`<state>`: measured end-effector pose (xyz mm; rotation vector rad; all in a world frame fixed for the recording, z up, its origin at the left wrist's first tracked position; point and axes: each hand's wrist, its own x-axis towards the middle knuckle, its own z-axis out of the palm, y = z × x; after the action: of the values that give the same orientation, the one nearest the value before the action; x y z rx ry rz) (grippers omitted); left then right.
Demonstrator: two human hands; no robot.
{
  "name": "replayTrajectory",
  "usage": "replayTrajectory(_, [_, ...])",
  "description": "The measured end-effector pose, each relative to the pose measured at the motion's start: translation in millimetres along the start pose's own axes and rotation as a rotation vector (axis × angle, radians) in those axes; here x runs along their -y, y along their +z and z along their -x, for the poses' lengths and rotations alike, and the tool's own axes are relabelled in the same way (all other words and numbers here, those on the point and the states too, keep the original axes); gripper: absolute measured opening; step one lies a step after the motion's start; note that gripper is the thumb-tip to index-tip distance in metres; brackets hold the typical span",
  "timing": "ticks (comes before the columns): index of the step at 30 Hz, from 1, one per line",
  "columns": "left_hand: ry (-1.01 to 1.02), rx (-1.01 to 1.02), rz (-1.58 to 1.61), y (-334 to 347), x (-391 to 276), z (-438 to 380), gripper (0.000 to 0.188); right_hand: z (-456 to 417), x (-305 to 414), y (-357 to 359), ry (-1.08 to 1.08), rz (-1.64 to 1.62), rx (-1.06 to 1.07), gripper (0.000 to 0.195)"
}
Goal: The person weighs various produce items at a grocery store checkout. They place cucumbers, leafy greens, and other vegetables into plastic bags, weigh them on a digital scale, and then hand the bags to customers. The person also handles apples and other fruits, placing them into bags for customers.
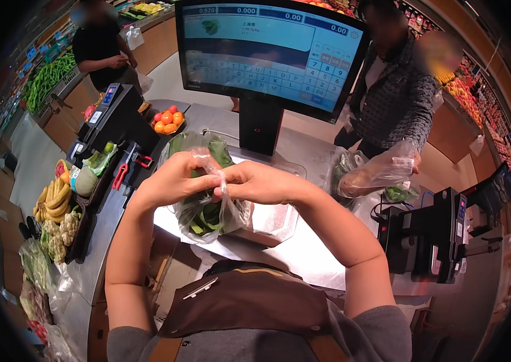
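A clear plastic bag [237, 217] of leafy greens [210, 214] is in front of me, over the left part of the lit scale platform [278, 221]. My left hand [178, 178] pinches the gathered neck of the bag. From the other side, my right hand [255, 181] grips the same neck, with the fingertips of both hands nearly meeting. A twisted strip of plastic stands up between them. The greens fill the bag below and behind my hands. Whether the bag rests on the platform or hangs just above it, I cannot tell.
A monitor [269, 54] stands behind the scale. At right, a person's hand [416, 162] holds a bagged item [359, 181] near a black label printer [436, 235]. Left are another printer [115, 117], red-handled cutters [122, 174], bananas [52, 199], cauliflower [58, 237] and tomatoes [167, 118].
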<state>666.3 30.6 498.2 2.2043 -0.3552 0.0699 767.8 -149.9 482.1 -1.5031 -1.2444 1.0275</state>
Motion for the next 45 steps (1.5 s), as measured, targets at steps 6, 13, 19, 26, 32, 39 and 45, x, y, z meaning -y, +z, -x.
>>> replayTrajectory(6, [0.021,-0.332,0.881,26,20,36,0.028,-4,-34,4,0.015,-0.761,-0.29,0.011])
replayTrajectory(13, [0.078,-0.455,1.352,58,39,81,0.024,-27,-82,16,0.021,-1.629,-0.268,0.018])
replayTrajectory(19, [0.112,-0.83,1.054,73,12,60,0.031,-14,-56,34,-0.132,-1.558,-0.163,0.023])
replayTrajectory(26, [-0.11,-0.444,0.556,54,0,37,0.04,-4,-19,20,-0.031,-0.582,0.033,0.016])
replayTrajectory(32, [-0.207,-0.553,0.316,55,23,44,0.008,-24,-47,15,-0.252,0.04,-0.639,0.02])
replayTrajectory(39, [0.069,-0.366,-0.219,59,21,89,0.01,-63,-126,16,-0.193,0.001,-0.888,0.018])
replayTrajectory(45, [-0.224,-0.727,0.013,86,108,134,0.084,-18,-113,18,-0.138,-0.614,-0.576,0.056])
